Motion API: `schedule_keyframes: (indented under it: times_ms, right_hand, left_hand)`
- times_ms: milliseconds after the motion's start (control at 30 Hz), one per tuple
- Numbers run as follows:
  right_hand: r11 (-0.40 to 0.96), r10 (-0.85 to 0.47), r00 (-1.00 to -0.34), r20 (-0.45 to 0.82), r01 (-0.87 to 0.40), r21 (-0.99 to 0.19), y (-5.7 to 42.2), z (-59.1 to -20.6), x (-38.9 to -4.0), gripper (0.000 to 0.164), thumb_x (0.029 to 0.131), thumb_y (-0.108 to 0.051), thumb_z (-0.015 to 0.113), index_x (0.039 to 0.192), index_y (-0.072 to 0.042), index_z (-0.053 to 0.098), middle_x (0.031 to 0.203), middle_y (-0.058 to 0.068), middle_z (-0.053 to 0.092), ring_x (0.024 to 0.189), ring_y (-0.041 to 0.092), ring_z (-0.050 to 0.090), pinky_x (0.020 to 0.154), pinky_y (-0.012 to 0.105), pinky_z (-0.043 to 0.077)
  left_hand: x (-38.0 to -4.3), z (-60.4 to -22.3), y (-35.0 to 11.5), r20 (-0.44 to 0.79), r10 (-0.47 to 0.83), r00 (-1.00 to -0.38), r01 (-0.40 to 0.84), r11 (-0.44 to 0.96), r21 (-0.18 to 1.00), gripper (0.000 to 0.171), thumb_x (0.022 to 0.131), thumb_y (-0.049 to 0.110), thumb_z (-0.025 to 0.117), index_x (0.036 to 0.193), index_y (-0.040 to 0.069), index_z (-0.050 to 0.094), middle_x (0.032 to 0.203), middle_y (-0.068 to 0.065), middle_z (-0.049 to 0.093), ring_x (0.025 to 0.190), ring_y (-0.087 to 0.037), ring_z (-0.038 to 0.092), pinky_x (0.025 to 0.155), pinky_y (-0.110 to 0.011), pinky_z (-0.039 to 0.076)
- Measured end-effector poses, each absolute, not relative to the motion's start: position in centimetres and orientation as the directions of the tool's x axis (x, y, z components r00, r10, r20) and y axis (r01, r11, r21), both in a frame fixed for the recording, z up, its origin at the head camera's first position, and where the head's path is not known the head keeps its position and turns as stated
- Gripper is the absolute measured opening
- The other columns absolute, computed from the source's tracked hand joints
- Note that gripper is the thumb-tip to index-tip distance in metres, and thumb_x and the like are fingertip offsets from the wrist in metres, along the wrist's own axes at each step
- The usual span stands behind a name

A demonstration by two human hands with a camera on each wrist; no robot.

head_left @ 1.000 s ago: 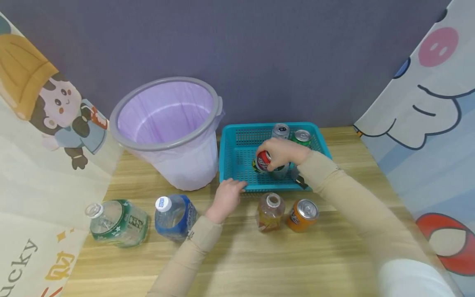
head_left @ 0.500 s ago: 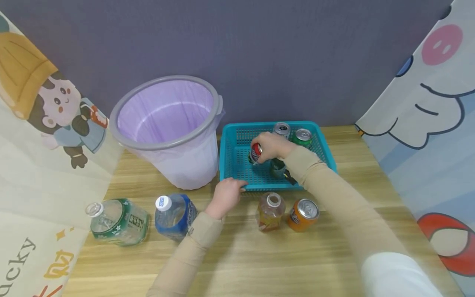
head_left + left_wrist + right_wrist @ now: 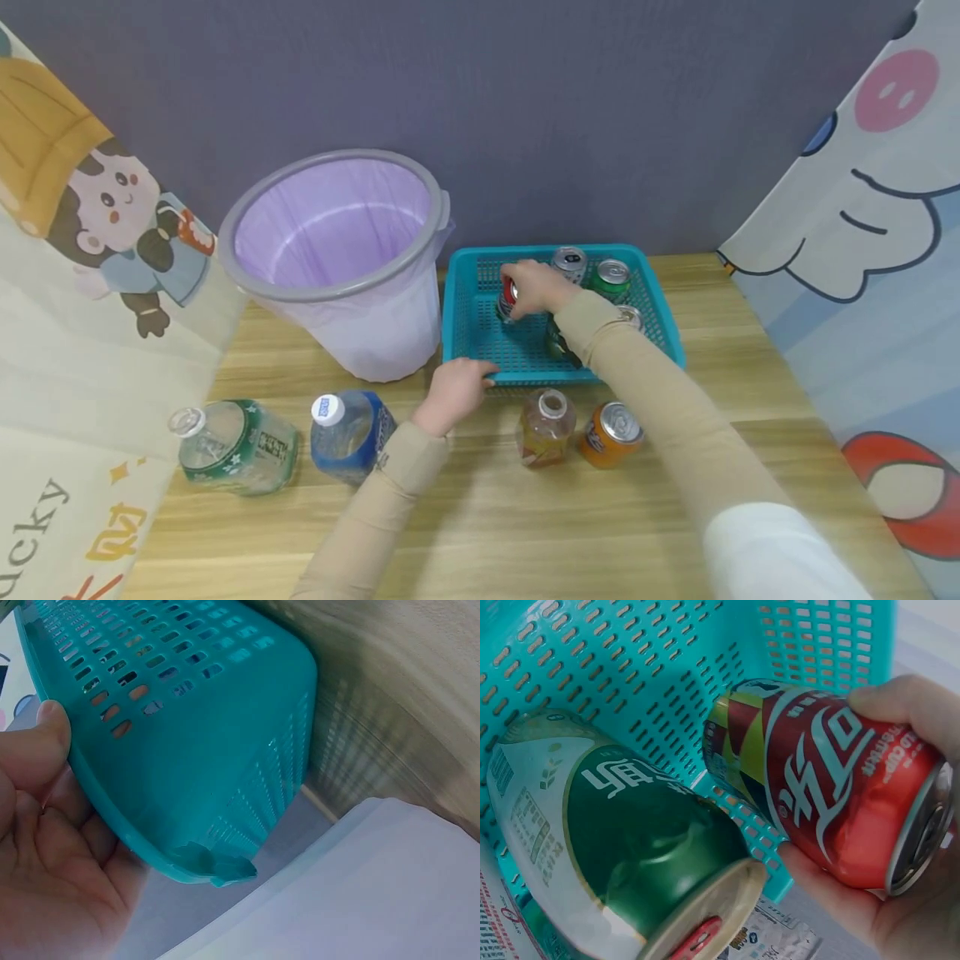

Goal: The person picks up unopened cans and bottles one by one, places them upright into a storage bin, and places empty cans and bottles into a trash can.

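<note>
My right hand point(image 3: 538, 287) holds a red cola can point(image 3: 832, 780) by its upper end, low inside the left part of the teal basket point(image 3: 463, 333). In the right wrist view, thumb and fingers wrap both sides of the can near its top. Beside it stands a green and white can point(image 3: 656, 840) with a red tab, partly hidden by my forearm in the head view. A silver-topped can point(image 3: 570, 260) and a green can point(image 3: 611, 277) stand behind. My left hand point(image 3: 456, 390) grips the basket's near rim, thumb point(image 3: 52, 724) pressed on the outside wall.
A lined purple bin point(image 3: 386, 333) stands left of the basket. In front are an amber plastic bottle point(image 3: 546, 433) and an orange can point(image 3: 611, 437). Farther left stand a blue-labelled bottle point(image 3: 352, 442) and a green-labelled bottle point(image 3: 247, 450). A grey wall point(image 3: 562, 125) rises behind.
My right hand has moved left and slightly back inside the basket with the cola can, which now stands more upright. My left hand has stayed on the rim.
</note>
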State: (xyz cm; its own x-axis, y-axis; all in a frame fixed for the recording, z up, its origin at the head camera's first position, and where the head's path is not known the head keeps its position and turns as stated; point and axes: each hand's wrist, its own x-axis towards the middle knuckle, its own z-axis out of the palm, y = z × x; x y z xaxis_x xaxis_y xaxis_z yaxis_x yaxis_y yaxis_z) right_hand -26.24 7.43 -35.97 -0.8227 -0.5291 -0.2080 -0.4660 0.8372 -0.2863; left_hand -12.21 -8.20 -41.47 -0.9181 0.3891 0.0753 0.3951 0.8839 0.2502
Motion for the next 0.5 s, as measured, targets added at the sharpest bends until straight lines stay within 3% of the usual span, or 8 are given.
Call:
schedule_keyframes:
  times_ms: [167,500]
  right_hand:
    - [0.837,-0.527,-0.831,-0.18,-0.47,-0.28,6.9,-36.3,-26.7,0.063,0.076,-0.018,0.077,0.132,-0.008,0.05,0.115,0.012,0.057,0.096,0.026,0.056,0.078,0.039,0.051]
    - [0.855,-0.494,-0.848,-0.19,-0.434,-0.283,6.5,-37.7,-27.1,0.066,0.078,-0.019,0.078,0.137,-0.01,0.049,0.133,0.015,0.049,0.107,0.029,0.057,0.085,0.039,0.052]
  left_hand:
    - [-12.2,-41.5,-8.4,0.073,0.386,-0.919,0.392,0.885,0.251,0.019,0.086,0.016,0.07,0.104,0.015,0.073,0.091,-0.004,0.073,0.079,-0.022,0.068,0.061,-0.034,0.056]
    - [-12.0,-41.6,-8.2,0.081,0.385,-0.919,0.393,0.88,0.266,0.019,0.086,0.017,0.069,0.105,0.014,0.073,0.091,-0.005,0.073,0.08,-0.022,0.067,0.066,-0.035,0.056]
